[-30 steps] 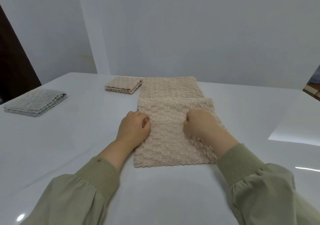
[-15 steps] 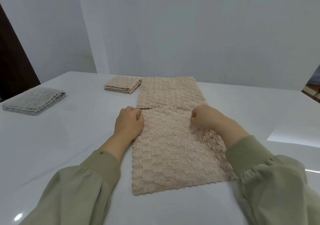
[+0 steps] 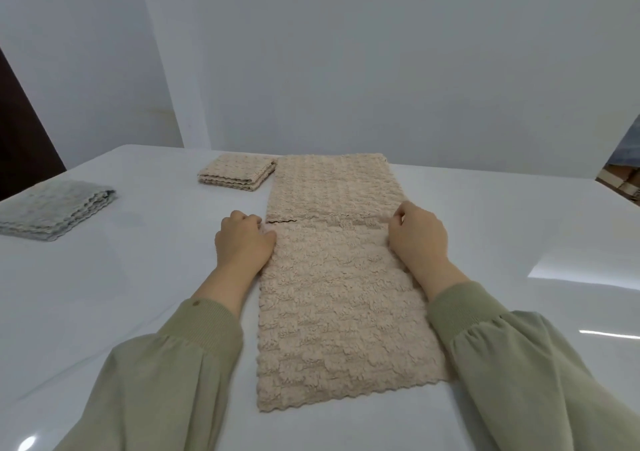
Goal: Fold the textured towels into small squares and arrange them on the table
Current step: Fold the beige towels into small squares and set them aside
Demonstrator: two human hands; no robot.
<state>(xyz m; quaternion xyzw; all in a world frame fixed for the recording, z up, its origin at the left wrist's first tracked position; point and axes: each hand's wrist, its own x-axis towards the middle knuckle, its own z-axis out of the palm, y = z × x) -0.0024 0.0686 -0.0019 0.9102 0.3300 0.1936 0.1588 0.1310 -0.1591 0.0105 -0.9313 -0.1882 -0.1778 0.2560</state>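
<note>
A long beige textured towel [image 3: 341, 315] lies lengthwise on the white table [image 3: 131, 277] in front of me. An edge of its fluffy near layer runs across the middle, over the waffle-patterned far part. My left hand [image 3: 242, 242] is curled on the left end of that edge. At the right end, my right hand [image 3: 419, 239] pinches it with thumb and fingers. A small folded beige towel [image 3: 237, 173] sits at the far left of the long one, nearly touching it. A folded grey towel [image 3: 55, 208] lies at the table's left side.
A pale wall stands just behind the table's far edge. A dark door or panel [image 3: 20, 138] shows at the far left. The table's right corner and some boxes [image 3: 623, 180] show at the far right.
Both hands have slid away from me and apart, carrying the layer's edge to the towel's middle. The near part now lies longer and flatter.
</note>
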